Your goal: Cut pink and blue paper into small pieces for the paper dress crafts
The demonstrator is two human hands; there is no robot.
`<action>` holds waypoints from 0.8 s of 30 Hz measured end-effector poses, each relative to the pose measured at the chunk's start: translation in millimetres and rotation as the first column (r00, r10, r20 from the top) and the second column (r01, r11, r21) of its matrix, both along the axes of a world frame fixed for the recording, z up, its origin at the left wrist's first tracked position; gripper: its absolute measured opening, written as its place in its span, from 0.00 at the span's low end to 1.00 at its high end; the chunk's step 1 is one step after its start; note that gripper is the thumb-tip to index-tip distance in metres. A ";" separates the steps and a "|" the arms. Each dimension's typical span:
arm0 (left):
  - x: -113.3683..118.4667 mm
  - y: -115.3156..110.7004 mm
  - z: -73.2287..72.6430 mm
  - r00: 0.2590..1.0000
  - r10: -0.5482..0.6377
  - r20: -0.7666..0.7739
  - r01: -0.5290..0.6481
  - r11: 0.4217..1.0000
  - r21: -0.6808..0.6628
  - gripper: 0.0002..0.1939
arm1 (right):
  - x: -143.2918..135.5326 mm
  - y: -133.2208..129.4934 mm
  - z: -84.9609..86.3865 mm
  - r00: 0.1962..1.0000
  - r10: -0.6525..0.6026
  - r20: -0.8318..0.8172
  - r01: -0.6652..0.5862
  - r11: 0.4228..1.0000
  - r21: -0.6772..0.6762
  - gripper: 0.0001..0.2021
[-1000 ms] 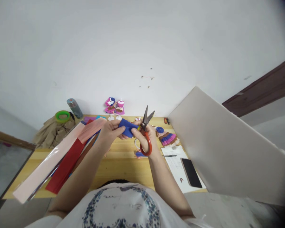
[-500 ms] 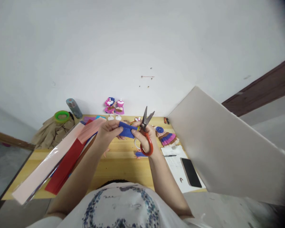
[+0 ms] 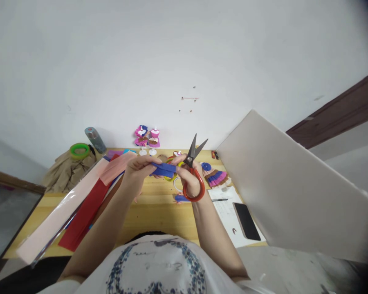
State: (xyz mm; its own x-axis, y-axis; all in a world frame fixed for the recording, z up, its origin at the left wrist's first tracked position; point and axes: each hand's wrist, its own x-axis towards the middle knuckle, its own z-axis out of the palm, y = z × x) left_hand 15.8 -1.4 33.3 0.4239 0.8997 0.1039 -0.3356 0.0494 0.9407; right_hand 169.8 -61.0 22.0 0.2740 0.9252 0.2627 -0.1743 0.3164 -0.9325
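Note:
My left hand [image 3: 136,173] pinches the left end of a folded strip of blue crepe paper [image 3: 166,170], held above the table. In my right hand [image 3: 190,178] hangs a pair of scissors [image 3: 189,160] with orange-red handles, the blades spread apart and pointing up, away from the paper. The thumb and fingers of that hand also touch the right end of the strip. Below the hands lie rolls of tape, one a yellow roll [image 3: 171,177] partly hidden by the paper, and another small blue piece [image 3: 181,198].
Long crepe paper strips, including red [image 3: 82,216], lie left. Two small dress stands [image 3: 155,141] stand at the back near a flask [image 3: 95,139]. To the right are a ruffled paper dress [image 3: 216,177], a phone [image 3: 247,221] on paper and a tall board [image 3: 294,192].
The blue strip has been folded narrower. My right hand has shifted slightly right with the scissors, which tilt more to the right, and its fingers sit nearer the strip's end.

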 end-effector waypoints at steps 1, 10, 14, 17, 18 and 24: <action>0.3 0.0 -0.4 1.000 0.009 0.011 -0.009 1.000 -0.005 0.03 | -0.1 0.3 -0.4 0.999 0.014 -0.032 -0.014 1.000 0.003 0.11; 3.5 -3.3 3.9 1.000 0.019 0.002 -0.019 0.997 0.076 0.03 | -0.6 3.0 -7.0 1.000 0.001 0.013 0.000 0.999 -0.045 0.14; 4.8 -0.9 1.4 1.000 0.017 -0.002 -0.016 0.991 0.132 0.05 | -4.2 4.1 -4.6 0.999 -0.029 0.036 0.032 0.996 -0.084 0.12; 5.0 2.8 -6.0 0.999 0.009 0.036 -0.016 0.984 0.179 0.04 | -7.1 4.4 -0.3 0.998 -0.057 0.038 0.060 0.996 -0.072 0.10; 5.0 3.9 -8.4 0.999 0.007 0.043 -0.015 0.984 0.179 0.04 | -7.7 4.4 1.0 0.997 -0.062 0.042 0.065 0.996 -0.069 0.10; 5.4 4.2 -13.6 0.999 -0.040 0.023 0.037 0.992 0.125 0.04 | -8.0 4.4 2.2 0.997 -0.061 0.053 0.064 0.997 -0.050 0.08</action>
State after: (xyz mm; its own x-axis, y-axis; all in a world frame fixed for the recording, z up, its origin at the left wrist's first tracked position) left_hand 21.2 2.8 19.7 0.4535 0.8623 0.2252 -0.3599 -0.0540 0.9314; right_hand 161.8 -56.6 24.2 0.3194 0.9193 0.2302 -0.1071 0.2763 -0.9551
